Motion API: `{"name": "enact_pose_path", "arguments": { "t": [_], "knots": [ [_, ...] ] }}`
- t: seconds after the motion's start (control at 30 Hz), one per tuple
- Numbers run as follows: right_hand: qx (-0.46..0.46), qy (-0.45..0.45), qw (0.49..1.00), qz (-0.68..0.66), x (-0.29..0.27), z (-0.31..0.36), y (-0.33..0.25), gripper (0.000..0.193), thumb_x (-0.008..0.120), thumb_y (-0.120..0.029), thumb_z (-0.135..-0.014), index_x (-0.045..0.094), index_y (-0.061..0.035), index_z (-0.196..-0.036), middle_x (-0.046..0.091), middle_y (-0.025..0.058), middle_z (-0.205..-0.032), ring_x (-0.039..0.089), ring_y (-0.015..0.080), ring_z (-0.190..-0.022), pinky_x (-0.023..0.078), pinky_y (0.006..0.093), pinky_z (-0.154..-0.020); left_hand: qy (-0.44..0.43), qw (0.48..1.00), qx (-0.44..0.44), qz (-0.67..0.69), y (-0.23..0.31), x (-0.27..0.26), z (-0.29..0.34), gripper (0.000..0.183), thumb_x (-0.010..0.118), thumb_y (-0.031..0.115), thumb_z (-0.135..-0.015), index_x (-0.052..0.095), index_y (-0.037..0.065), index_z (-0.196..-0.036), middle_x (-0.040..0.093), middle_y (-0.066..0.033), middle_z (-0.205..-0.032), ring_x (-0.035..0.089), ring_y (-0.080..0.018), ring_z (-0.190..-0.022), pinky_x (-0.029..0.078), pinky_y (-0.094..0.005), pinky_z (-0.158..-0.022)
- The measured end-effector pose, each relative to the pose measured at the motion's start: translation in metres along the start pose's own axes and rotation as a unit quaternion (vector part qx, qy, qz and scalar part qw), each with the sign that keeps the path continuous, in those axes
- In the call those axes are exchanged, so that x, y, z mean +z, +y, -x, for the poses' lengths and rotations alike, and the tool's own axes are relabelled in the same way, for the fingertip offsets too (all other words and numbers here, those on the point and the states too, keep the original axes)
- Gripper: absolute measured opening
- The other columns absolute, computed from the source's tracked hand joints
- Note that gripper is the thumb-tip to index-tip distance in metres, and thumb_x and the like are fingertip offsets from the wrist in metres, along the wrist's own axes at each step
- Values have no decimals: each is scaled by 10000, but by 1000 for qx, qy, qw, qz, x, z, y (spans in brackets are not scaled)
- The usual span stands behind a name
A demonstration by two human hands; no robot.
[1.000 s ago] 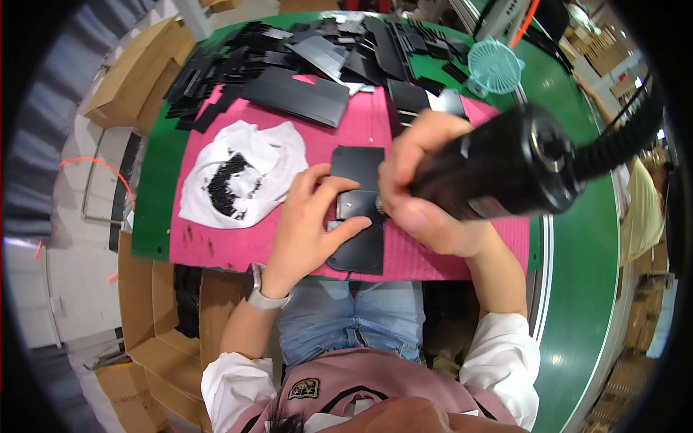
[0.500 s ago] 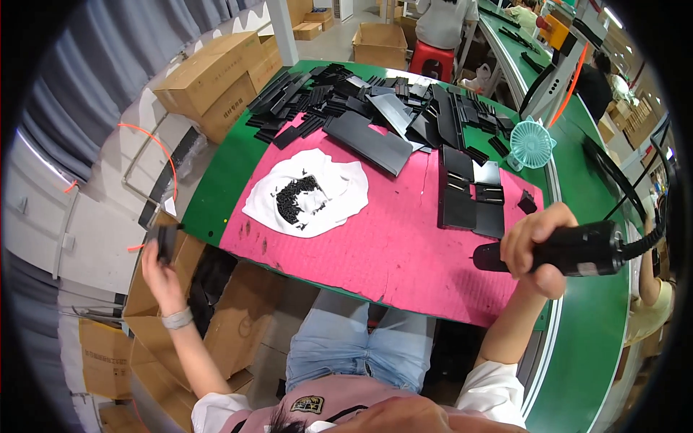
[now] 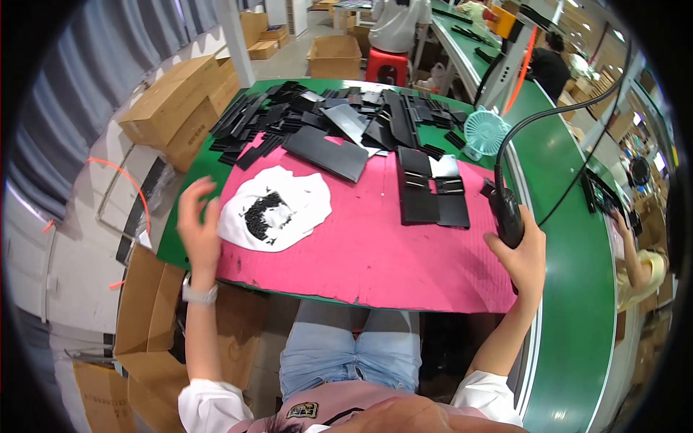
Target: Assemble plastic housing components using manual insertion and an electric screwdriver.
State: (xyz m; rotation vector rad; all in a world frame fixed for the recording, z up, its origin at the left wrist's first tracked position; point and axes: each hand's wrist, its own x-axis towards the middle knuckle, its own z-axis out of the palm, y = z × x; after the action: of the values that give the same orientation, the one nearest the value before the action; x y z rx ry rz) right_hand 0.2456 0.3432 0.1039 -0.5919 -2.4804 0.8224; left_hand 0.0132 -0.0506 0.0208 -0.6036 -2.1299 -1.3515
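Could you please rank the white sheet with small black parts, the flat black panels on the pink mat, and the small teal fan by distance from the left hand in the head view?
From the left hand:
1. White sheet, just to its right.
2. Black panels, right of centre.
3. Teal fan, far right, on the green table.

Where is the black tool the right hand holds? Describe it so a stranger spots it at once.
Find the pink mat on the green table. At its right edge, the right hand grips the tool. Unlike the flat black panels nearby, it is a thick handle with a cable curving up.
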Motion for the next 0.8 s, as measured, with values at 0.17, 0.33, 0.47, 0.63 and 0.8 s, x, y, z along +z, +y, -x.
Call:
{"name": "enact_pose_path", "arguments": {
  "t": [0.17,0.33,0.47,0.63,0.8],
  "knots": [
    [153,127,978,66,-13,7,79,569,711,-185,-719,437,-18,-1189,640,200,-844,631,337,-740,486,377,-696,-270,925,229,-138,41,113,-58,498,687,193,-759,526,83,-1217,500,-133,-1301,461,-308,-1224,350,-513,-1007],
    [104,144,973,145,-11,2,123,612,684,-201,-750,405,-6,-1258,557,245,-1114,582,377,-993,470,432,-820,-401,852,249,-226,37,156,-82,567,716,209,-733,504,131,-1252,497,-84,-1300,446,-294,-1226,364,-441,-984],
    [134,149,943,266,-3,-5,110,621,699,-250,-741,440,-24,-1258,511,160,-1167,566,366,-1013,497,437,-794,-381,843,269,-268,39,172,-85,476,696,250,-763,533,78,-1175,584,-110,-1069,551,-285,-1028,434,-417,-849],
    [118,144,922,339,15,-13,92,612,706,-254,-742,449,-44,-1256,511,147,-1168,550,322,-1051,515,430,-777,-169,910,251,-284,30,174,-91,245,579,295,-886,559,55,-932,632,-118,-689,634,-310,-613,483,-394,-508],
    [90,202,912,345,22,-11,89,657,707,-212,-736,405,-59,-1299,489,157,-1191,524,339,-1067,504,437,-784,53,959,-80,266,34,133,-114,217,491,224,-944,572,25,-914,637,-147,-782,637,-268,-727,513,-393,-644]
  ]
}}
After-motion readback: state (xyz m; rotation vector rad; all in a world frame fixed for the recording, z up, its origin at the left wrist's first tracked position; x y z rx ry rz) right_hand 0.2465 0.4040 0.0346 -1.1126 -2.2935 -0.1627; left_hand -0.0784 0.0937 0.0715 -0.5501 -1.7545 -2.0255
